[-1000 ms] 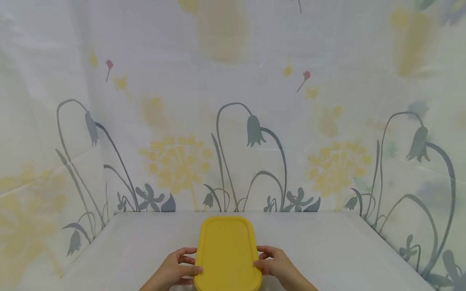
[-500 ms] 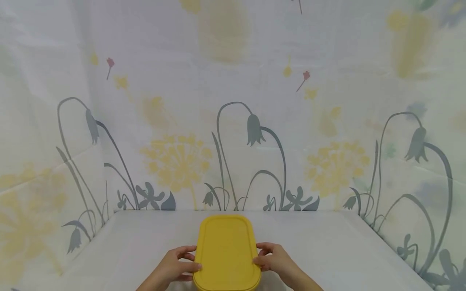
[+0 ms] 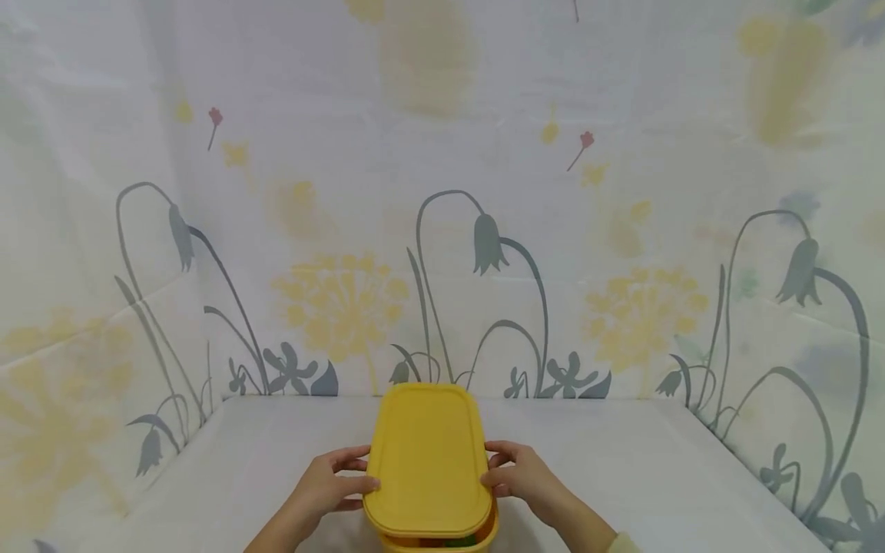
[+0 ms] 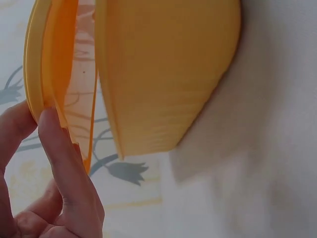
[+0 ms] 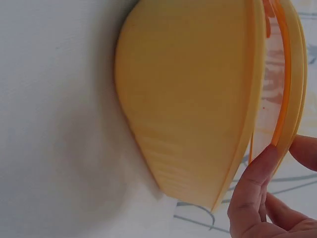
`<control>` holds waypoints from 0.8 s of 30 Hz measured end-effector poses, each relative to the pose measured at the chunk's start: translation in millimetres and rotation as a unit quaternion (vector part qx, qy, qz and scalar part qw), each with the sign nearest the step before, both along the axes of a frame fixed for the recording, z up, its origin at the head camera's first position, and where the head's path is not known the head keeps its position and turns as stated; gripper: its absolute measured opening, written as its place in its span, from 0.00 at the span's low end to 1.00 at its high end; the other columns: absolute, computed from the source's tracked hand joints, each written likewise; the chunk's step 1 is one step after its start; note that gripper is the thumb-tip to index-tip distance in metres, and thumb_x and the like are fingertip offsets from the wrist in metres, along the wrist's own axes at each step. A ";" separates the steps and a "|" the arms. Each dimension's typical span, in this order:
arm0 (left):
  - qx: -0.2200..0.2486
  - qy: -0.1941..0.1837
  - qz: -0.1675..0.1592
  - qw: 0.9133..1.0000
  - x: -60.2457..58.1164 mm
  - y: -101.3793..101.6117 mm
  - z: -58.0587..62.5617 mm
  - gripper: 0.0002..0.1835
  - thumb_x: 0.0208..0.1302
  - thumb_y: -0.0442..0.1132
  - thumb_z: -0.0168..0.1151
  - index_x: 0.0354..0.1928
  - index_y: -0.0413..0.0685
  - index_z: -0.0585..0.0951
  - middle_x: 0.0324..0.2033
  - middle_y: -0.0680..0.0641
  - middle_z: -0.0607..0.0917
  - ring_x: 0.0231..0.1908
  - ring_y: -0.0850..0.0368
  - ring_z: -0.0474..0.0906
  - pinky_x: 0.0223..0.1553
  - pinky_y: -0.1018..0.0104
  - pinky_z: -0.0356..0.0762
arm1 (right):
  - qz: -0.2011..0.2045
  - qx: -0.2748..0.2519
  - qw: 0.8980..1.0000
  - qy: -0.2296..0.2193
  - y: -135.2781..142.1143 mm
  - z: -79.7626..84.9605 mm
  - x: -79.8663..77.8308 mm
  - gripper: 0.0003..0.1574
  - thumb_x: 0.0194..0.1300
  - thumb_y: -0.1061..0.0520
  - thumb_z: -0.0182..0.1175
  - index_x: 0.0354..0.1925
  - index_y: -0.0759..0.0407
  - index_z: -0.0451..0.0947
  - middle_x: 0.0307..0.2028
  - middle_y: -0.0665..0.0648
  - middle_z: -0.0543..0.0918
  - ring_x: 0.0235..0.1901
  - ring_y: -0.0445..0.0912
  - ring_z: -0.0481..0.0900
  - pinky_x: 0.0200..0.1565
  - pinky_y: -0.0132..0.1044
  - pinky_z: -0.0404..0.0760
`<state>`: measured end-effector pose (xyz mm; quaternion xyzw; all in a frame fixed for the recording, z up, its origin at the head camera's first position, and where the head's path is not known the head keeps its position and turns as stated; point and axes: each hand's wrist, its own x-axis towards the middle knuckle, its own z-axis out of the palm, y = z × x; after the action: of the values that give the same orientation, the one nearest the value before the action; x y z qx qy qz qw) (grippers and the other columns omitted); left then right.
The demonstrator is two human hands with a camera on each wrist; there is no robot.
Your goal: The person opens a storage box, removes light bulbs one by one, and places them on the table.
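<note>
A yellow lid (image 3: 429, 457) with rounded corners is raised off a yellow plastic box (image 3: 437, 547). My left hand (image 3: 330, 490) pinches the lid's left edge between thumb and fingers; my right hand (image 3: 524, 485) pinches its right edge. Through the gap at the near side, bits of orange and green show inside the box, too little to tell what they are. In the left wrist view, the lid (image 4: 39, 64) stands apart from the box (image 4: 163, 74), which rests on the white surface. The right wrist view shows the same gap between lid (image 5: 294, 74) and box (image 5: 193, 89).
The box stands on a white table (image 3: 276, 438). Behind it and at both sides hangs a pale curtain (image 3: 442, 307) printed with grey and yellow flowers, meeting the table's edges.
Both hands have lifted the lid up and away from the box. Before, it covered the box's top; now the near rim and some of the contents show below it.
</note>
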<state>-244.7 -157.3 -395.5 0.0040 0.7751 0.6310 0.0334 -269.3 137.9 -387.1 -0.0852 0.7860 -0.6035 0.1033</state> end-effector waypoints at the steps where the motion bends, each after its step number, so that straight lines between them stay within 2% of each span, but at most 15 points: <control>1: 0.002 0.002 0.004 1.000 0.1 -1.0 1.9 0.36 0.47 0.35 0.73 0.59 0.31 0.71 0.40 0.43 0.79 0.31 0.54 0.80 0.32 0.58 0.81 | 0.001 -0.001 1.000 -0.003 -1.2 2.5 0.4 0.37 0.51 0.67 0.62 0.59 0.76 0.64 0.35 0.59 0.72 0.29 0.46 0.74 0.36 0.39 0.82; 7: 0.005 0.002 0.022 1.000 1.7 -10.3 10.8 0.34 0.47 0.37 0.73 0.57 0.30 0.72 0.42 0.42 0.80 0.35 0.52 0.81 0.34 0.56 0.81 | 0.014 -0.033 0.999 -0.027 -10.5 14.0 1.1 0.39 0.52 0.68 0.63 0.61 0.74 0.62 0.38 0.60 0.71 0.34 0.47 0.75 0.40 0.41 0.81; 17: 0.005 0.007 0.054 0.998 4.7 -29.6 29.4 0.31 0.49 0.36 0.72 0.56 0.32 0.73 0.44 0.42 0.81 0.38 0.50 0.81 0.36 0.55 0.81 | 0.013 -0.105 0.994 -0.016 -35.5 20.8 0.7 0.35 0.54 0.70 0.63 0.59 0.76 0.63 0.36 0.59 0.71 0.32 0.45 0.76 0.39 0.41 0.81; 24: -0.010 -0.001 0.054 0.998 6.7 -51.0 31.2 0.33 0.51 0.39 0.71 0.58 0.32 0.71 0.49 0.39 0.79 0.42 0.49 0.80 0.38 0.55 0.80 | 0.019 -0.123 0.992 -0.021 -55.3 21.8 -1.2 0.36 0.54 0.70 0.63 0.60 0.76 0.62 0.36 0.58 0.73 0.31 0.45 0.76 0.39 0.43 0.81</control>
<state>-237.9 -208.3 -364.3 -0.0392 0.7806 0.6238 0.0000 -270.6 82.6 -365.3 -0.0996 0.7015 -0.6954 0.1197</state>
